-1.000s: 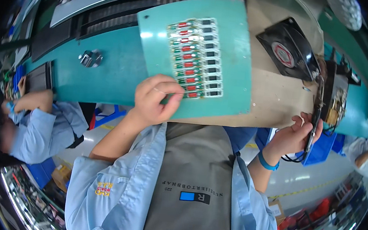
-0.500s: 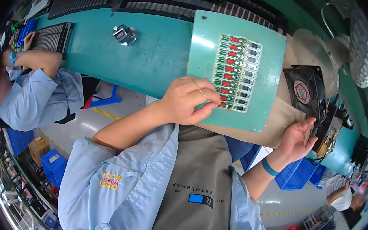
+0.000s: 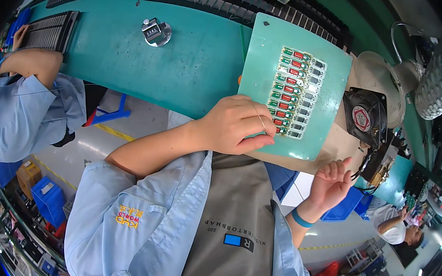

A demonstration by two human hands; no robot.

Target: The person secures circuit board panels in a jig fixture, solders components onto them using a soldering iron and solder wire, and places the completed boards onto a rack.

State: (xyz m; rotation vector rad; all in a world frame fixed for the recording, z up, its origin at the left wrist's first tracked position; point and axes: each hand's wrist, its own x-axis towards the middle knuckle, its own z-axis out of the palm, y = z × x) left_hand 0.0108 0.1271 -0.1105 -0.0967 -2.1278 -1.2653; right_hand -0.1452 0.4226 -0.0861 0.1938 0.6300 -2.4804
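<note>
The boards (image 3: 297, 87) lie in one block on my pale green plate (image 3: 260, 62), near its middle, a stack of narrow rows set tight against each other. Each row looks much like the next: green at the left end, a bright red part beside it, then small fittings too fine for me to make out, and a dark rectangular piece at the right. White edging frames the rows, and the whole block leans a little, its top farther right than its bottom. The dark pieces catch some glare near the upper middle.

My left hand (image 3: 240, 126) is at the lower left of the block, palm down, thumb and forefinger drawn narrow. A thin wire (image 3: 260, 119) curves across those fingers, and I have it in their grasp. My fingertips are right beside the lowest rows; I cannot tell whether they touch.

My right hand (image 3: 331, 183) is up off the plate's lower right corner, fingers loosely curled and apart, thumb away from them. A blue band (image 3: 302, 219) circles that wrist. The brown sheet (image 3: 331, 151) under the plate is nearest to it, with the black fan (image 3: 363, 117) beyond. Off to the left, a silver counter (image 3: 155, 33) stands on the green bench (image 3: 102, 47), well apart from the boards.
</note>
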